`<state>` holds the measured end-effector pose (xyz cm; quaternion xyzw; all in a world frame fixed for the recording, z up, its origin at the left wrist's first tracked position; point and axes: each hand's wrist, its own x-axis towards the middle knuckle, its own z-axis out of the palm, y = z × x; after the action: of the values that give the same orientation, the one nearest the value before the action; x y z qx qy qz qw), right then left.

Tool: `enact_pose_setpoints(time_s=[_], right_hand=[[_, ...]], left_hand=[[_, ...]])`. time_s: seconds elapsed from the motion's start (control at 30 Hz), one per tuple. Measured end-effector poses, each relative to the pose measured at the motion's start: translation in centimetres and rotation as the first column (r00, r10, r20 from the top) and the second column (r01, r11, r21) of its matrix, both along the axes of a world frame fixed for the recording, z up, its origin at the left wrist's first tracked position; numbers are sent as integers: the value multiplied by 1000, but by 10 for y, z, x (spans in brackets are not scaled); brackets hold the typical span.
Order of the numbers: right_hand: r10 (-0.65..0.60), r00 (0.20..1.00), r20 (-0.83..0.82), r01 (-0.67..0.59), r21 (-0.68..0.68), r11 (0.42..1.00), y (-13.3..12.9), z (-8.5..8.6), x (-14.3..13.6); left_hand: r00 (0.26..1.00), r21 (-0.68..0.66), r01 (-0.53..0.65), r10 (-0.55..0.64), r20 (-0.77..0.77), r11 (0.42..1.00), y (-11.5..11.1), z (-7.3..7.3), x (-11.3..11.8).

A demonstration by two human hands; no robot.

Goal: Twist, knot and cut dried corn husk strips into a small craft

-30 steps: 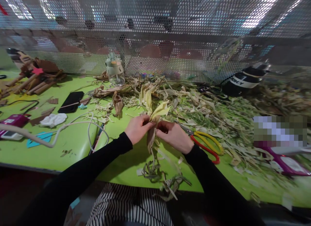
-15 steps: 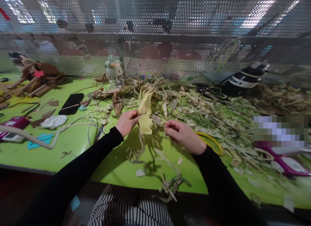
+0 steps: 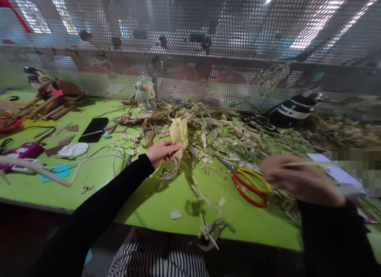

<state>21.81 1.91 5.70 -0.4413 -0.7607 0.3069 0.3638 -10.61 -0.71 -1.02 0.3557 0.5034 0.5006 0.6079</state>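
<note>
Between the thumb and fingers of my left hand (image 3: pixel 163 153) is a pale yellow husk piece (image 3: pixel 178 132), held upright over the green table (image 3: pixel 149 207). My right hand (image 3: pixel 300 177) is at the right, blurred by motion, near a phone-like device with a lit screen (image 3: pixel 324 160). A thin pale strip shows beside its fingers; whether they grip it is unclear. Scissors with red and yellow handles (image 3: pixel 250 193) lie on the table between my hands, their blades toward the husk scraps (image 3: pixel 235 138).
A clear bottle (image 3: pixel 145 95) and a black bottle (image 3: pixel 293 110) stand before the perforated metal screen (image 3: pixel 184 78). At the left are a black phone (image 3: pixel 93 129), a white cable (image 3: pixel 70 181), a crumpled tissue (image 3: pixel 73 150) and a purple device (image 3: pixel 28 150).
My right hand has moved away to the right, uncovering the scissors. The husk piece in my left hand has turned and changed shape. The view has shifted slightly.
</note>
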Motion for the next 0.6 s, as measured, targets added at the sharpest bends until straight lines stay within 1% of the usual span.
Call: enact_pose_setpoints(time_s=[0.07,0.1,0.13,0.17,0.2,0.27,0.33,0.37,0.43,0.47,0.53,0.6], right_hand=[[15,990,138,-7,-53,999,0,-2,-19],[-22,968,250,34,-46,998,-1,-3,-32],[-38,948,317,52,-36,998,-2,-5,-45],[-8,939,344,27,-51,998,-4,-8,-60],[11,943,332,5,-47,999,-7,-12,-75],[48,967,249,-39,-43,998,-10,-22,-105],[96,989,114,-91,-50,995,-12,-34,-128],[88,995,39,-86,-42,995,-13,-40,-137],[41,992,-116,-47,-44,998,-12,-51,-147],[20,987,-160,-30,-56,998,-12,-54,-149],[-1,983,-181,-16,-91,996,-13,-58,-149],[1,986,-167,-21,-119,993,-13,-56,-147]], left_hand=[[997,-14,49,-49,56,999,-5,4,6],[996,-13,64,-63,66,998,-7,5,9],[995,-6,75,-74,63,997,-10,6,12],[995,9,83,-84,48,996,-13,7,15],[996,34,91,-91,22,995,-15,8,19],[994,91,101,-97,-49,991,-20,7,25],[989,141,104,-87,-119,984,-22,5,30],[986,162,105,-82,-146,981,-23,3,33],[980,201,111,-73,-188,973,-22,0,36],[975,219,116,-70,-209,969,-22,-2,37],[964,247,126,-60,-260,961,-21,-5,37],[949,259,128,-43,-312,957,-20,-5,35]])
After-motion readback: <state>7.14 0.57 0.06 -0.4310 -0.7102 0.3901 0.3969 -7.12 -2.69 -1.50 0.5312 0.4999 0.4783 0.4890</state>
